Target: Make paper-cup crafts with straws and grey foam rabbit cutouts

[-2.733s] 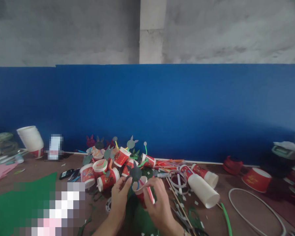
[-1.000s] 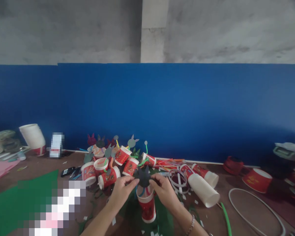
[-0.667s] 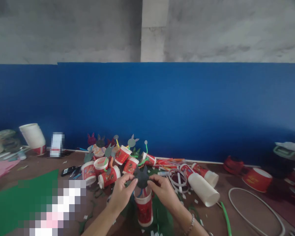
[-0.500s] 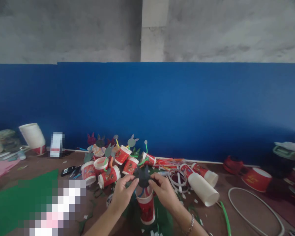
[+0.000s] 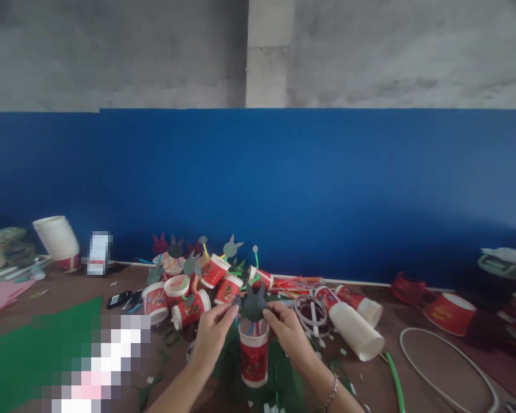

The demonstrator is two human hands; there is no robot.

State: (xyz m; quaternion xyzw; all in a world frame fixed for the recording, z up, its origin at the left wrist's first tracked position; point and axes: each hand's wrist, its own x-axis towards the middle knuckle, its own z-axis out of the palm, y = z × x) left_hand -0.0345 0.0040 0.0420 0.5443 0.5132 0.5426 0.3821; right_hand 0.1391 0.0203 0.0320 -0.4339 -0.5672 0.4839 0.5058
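A red paper cup (image 5: 254, 361) with a white rim stands upright in front of me, with blue and reddish straws in it. Above its mouth is a dark paper cutout (image 5: 253, 304) shaped like an animal head with two pointed ears. My right hand (image 5: 286, 330) pinches the cutout's right edge. On the other side, my left hand (image 5: 215, 330) is closed in a pinch at a small dark paper disc (image 5: 237, 301), just left of the head. The lower ends of the straws are hidden inside the cup.
Several decorated red cups (image 5: 191, 310) crowd behind my left hand. Stacked white cups (image 5: 356, 330), tape rings (image 5: 311, 314) and loose straws (image 5: 296, 282) lie to the right. Green paper (image 5: 47, 338) covers the left side. A large hoop (image 5: 449, 367) lies at right, before a blue wall panel (image 5: 284, 189).
The cutout has risen slightly and shifted right, with its ears more upright. The cup stands straighter, and my left fingers have come away from the head's left edge.
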